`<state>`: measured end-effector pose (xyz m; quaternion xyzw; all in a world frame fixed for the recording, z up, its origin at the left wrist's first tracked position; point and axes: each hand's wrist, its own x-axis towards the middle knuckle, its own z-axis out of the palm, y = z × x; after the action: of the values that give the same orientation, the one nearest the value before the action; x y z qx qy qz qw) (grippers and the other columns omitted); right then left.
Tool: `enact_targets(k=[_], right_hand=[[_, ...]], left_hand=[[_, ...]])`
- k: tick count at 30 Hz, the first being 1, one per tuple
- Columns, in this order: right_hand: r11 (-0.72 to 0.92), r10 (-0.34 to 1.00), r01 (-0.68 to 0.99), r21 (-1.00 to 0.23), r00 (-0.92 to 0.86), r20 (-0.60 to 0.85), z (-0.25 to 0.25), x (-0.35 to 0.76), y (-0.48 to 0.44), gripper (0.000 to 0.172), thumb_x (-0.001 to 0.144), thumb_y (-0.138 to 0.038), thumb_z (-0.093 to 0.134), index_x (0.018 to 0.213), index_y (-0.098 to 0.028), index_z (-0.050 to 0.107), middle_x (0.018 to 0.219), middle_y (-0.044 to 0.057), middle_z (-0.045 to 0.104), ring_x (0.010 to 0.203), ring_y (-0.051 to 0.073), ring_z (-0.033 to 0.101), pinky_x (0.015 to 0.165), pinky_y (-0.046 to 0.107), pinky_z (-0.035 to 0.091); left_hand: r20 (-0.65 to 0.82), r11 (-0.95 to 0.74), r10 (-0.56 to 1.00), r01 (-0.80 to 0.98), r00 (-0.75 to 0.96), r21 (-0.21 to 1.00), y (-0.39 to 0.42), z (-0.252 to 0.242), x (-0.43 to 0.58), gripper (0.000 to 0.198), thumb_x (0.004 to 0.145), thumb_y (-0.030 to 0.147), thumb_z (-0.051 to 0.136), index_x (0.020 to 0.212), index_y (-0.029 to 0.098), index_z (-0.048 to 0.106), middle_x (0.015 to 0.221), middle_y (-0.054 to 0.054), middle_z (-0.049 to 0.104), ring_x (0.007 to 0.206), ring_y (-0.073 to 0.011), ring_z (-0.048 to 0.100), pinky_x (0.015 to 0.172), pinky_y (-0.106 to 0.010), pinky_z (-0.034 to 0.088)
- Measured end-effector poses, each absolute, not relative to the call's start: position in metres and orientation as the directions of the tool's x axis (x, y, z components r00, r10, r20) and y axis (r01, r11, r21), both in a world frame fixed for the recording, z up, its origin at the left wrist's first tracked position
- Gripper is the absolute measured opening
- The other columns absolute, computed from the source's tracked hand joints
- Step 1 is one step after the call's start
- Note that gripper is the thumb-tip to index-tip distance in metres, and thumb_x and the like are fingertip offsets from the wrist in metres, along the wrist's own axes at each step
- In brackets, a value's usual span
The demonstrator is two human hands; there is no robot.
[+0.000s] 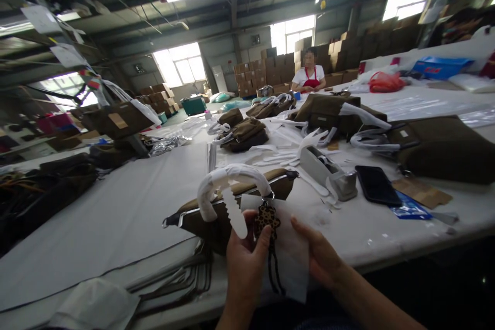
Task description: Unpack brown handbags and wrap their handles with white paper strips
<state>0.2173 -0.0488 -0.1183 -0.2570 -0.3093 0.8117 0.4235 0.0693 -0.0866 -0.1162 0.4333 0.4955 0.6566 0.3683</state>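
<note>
A brown handbag [201, 216] lies on the white table [116, 216] right in front of me, its handle [228, 178] wrapped in white foam. A dark patterned charm [266, 216] with a cord hangs from the bag's ring. My left hand [245, 263] pinches the charm with thumb and fingers against a sheet of white wrapping paper [290, 252]. My right hand [317, 255] holds the right side of that paper, fingers closed on it.
A grey tape dispenser [328, 170], a black phone [377, 185] and card tags [421, 193] lie to the right. Several more brown bags [444, 147] and white foam strips [286, 152] cover the table beyond. A person in white and red [309, 75] sits at the far end.
</note>
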Motion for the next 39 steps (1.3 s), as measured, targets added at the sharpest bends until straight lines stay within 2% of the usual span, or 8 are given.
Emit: enact_targets(k=[8,15,19,23,26,29,34,39], right_hand=[[-0.340,0.911,-0.475,-0.811,-0.379,-0.160,-0.104,0.218,-0.038,0.041,0.085,-0.048,0.073,0.108,-0.015,0.075,0.095,0.010,0.078,0.077,0.022,0.074,0.072,0.033,0.058],[0.007,0.915,-0.230,-0.973,-0.392,0.099,-0.089,0.220,-0.037,0.037,0.084,-0.040,0.076,0.115,-0.019,0.074,0.117,0.008,0.074,0.113,0.027,0.066,0.105,0.041,0.048],[-0.022,0.892,-0.259,-0.966,-0.441,0.098,-0.086,0.222,-0.035,0.040,0.086,-0.036,0.075,0.123,-0.021,0.071,0.120,0.009,0.073,0.115,0.027,0.065,0.105,0.042,0.048],[-0.122,0.846,-0.305,-0.945,-0.530,0.061,-0.086,0.228,-0.029,0.040,0.088,-0.034,0.073,0.126,-0.021,0.069,0.124,0.010,0.071,0.115,0.027,0.065,0.106,0.044,0.046],[-0.149,0.820,-0.285,-0.947,-0.571,0.043,-0.087,0.232,-0.025,0.039,0.089,-0.033,0.071,0.126,-0.021,0.069,0.122,0.009,0.072,0.110,0.025,0.067,0.105,0.042,0.047],[-0.095,0.823,-0.237,-0.967,-0.564,0.057,-0.087,0.234,-0.023,0.039,0.089,-0.034,0.071,0.127,-0.023,0.069,0.121,0.008,0.072,0.108,0.024,0.067,0.103,0.041,0.048],[0.127,0.865,-0.103,-0.987,-0.476,0.161,-0.085,0.229,-0.025,0.039,0.088,-0.039,0.072,0.124,-0.022,0.070,0.122,0.008,0.072,0.117,0.027,0.063,0.107,0.043,0.045],[0.185,0.882,0.017,-0.983,-0.445,0.158,-0.086,0.237,-0.027,0.040,0.087,-0.043,0.073,0.122,-0.025,0.071,0.124,0.007,0.071,0.119,0.028,0.062,0.109,0.043,0.044]], left_hand=[[0.245,-0.255,0.935,-0.008,-0.255,0.967,-0.094,-0.119,0.075,0.037,0.086,0.033,0.072,0.117,0.017,0.058,0.113,-0.010,0.070,0.111,-0.0229,0.068,0.097,-0.033,0.055],[0.301,-0.207,0.902,0.300,-0.311,0.931,-0.099,-0.121,0.078,0.033,0.086,0.035,0.072,0.116,0.022,0.065,0.109,-0.006,0.074,0.095,-0.0212,0.073,0.085,-0.032,0.059],[0.338,-0.164,0.838,0.393,-0.427,0.905,-0.113,-0.123,0.064,0.050,0.084,0.043,0.073,0.128,0.022,0.061,0.114,-0.009,0.073,0.099,-0.0250,0.071,0.091,-0.039,0.056],[0.180,-0.066,0.815,0.220,-0.551,0.973,-0.125,-0.121,0.047,0.055,0.086,0.058,0.066,0.122,0.016,0.063,0.118,-0.014,0.071,0.111,-0.0298,0.067,0.101,-0.043,0.051],[-0.047,0.035,0.953,-0.047,-0.300,0.998,-0.128,-0.113,0.046,0.068,0.090,0.071,0.047,0.119,0.013,0.068,0.112,-0.015,0.074,0.120,-0.0333,0.063,0.106,-0.046,0.047],[-0.053,0.044,0.993,-0.086,-0.105,0.995,-0.122,-0.102,0.054,0.080,0.086,0.079,0.043,0.119,0.011,0.071,0.111,-0.016,0.075,0.122,-0.0364,0.061,0.109,-0.048,0.044],[0.037,-0.038,0.993,-0.003,-0.114,0.999,-0.101,-0.099,0.069,0.058,0.083,0.056,0.069,0.126,0.018,0.068,0.124,-0.011,0.072,0.126,-0.0333,0.059,0.112,-0.045,0.042],[0.056,-0.016,0.962,0.151,-0.266,0.988,-0.094,-0.117,0.078,0.045,0.085,0.044,0.070,0.121,0.016,0.070,0.123,-0.011,0.072,0.123,-0.0329,0.062,0.113,-0.049,0.042]])
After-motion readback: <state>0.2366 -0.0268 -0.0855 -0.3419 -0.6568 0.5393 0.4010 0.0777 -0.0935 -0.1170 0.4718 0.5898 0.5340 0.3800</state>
